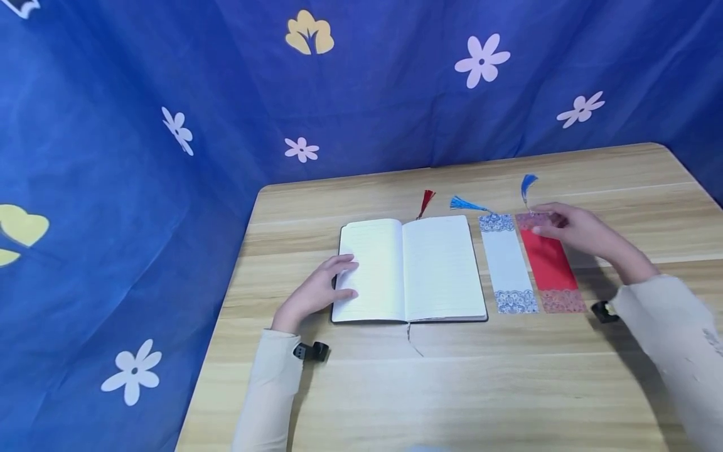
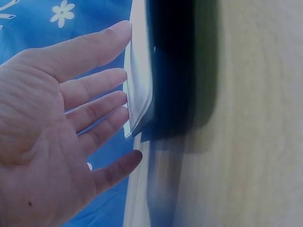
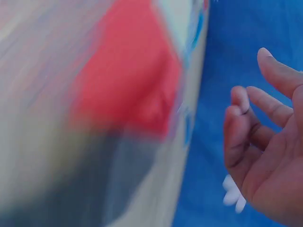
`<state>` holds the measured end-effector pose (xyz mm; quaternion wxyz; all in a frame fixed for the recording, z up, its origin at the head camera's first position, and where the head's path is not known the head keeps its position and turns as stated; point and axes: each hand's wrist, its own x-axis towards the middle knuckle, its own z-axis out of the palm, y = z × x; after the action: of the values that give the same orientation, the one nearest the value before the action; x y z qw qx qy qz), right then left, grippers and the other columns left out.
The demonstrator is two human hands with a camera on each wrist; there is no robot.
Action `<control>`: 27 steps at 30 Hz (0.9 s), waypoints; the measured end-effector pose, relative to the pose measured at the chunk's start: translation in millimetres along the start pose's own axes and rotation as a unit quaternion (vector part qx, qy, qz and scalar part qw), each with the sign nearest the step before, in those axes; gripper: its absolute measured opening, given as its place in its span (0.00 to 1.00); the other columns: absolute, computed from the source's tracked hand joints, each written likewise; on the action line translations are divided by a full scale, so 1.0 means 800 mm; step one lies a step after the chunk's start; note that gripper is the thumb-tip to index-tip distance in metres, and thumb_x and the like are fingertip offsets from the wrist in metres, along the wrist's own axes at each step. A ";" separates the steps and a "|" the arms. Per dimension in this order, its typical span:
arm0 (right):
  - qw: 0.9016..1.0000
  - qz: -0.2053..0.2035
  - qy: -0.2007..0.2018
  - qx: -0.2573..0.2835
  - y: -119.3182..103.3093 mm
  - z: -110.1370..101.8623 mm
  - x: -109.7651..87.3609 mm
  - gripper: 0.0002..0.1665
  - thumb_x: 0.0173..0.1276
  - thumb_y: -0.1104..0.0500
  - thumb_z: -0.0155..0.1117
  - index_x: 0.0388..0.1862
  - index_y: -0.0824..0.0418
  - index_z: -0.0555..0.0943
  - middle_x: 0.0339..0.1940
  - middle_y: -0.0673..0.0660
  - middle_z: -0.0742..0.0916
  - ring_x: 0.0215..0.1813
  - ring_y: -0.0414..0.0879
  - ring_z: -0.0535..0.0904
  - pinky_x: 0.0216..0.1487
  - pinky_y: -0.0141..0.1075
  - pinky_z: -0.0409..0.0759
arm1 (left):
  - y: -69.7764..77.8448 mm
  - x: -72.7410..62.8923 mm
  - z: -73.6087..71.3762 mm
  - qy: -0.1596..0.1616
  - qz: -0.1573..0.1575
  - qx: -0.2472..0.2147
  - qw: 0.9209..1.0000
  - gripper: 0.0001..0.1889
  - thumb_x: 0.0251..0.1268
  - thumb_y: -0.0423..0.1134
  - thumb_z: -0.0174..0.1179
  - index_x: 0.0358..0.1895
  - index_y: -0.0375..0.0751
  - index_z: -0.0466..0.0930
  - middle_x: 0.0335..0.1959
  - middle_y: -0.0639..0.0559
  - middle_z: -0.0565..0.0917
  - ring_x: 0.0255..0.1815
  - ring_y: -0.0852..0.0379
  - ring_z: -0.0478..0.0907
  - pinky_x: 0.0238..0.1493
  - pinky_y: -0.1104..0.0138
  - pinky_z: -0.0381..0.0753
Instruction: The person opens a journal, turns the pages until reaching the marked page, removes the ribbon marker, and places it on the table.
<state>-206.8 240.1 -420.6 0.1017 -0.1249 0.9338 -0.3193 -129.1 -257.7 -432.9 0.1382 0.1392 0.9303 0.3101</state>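
Note:
An open notebook (image 1: 443, 270) with lined white pages lies on the table. My left hand (image 1: 316, 290) is at its left page, fingertips at the page's outer side; in the left wrist view the fingers (image 2: 102, 87) are spread and nearly straight. My right hand (image 1: 576, 229) hovers at the top end of a red bookmark (image 1: 546, 257) with lace-patterned ends and a blue tassel. The right wrist view shows its thumb apart and the other fingers loosely bent, holding nothing. A white bookmark (image 1: 508, 263) with blue patterned ends lies between notebook and red bookmark.
A red tassel (image 1: 426, 202) sticks out past the notebook's top edge. The white bookmark's light blue tassel (image 1: 467, 203) points left. A thin ribbon (image 1: 414, 342) hangs from the notebook's lower edge. Blue flowered cloth (image 1: 384, 94) stands behind the wooden table (image 1: 361, 395).

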 end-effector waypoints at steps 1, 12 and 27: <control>1.000 -0.014 0.000 0.005 -0.012 0.004 0.008 0.36 0.68 0.49 0.63 0.69 0.65 0.68 0.47 0.68 0.81 0.45 0.56 0.75 0.41 0.42 0.77 | 0.000 0.000 0.000 0.000 0.001 0.000 1.000 0.32 0.59 0.42 0.68 0.67 0.38 0.70 0.74 0.44 0.62 0.76 0.42 0.55 0.76 0.49 0.55; 0.995 -0.065 -0.064 -0.046 -0.094 0.049 0.083 0.38 0.69 0.47 0.61 0.72 0.64 0.65 0.65 0.73 0.72 0.63 0.66 0.60 0.60 0.61 0.65 | -0.003 0.003 0.001 -0.005 -0.002 0.006 1.000 0.33 0.59 0.43 0.68 0.67 0.39 0.70 0.74 0.44 0.62 0.76 0.43 0.55 0.76 0.50 0.55; 0.986 -0.076 -0.075 -0.125 -0.093 0.095 0.102 0.33 0.72 0.45 0.56 0.70 0.60 0.69 0.66 0.70 0.69 0.61 0.64 0.57 0.58 0.59 0.58 | -0.007 0.002 0.003 -0.005 0.000 0.002 1.000 0.32 0.59 0.42 0.68 0.67 0.39 0.70 0.74 0.45 0.62 0.76 0.43 0.56 0.76 0.50 0.56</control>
<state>-251.1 115.6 -441.9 0.1305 -0.2306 0.9441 -0.1962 -130.5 -260.1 -438.3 0.1430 0.1412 0.9301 0.3074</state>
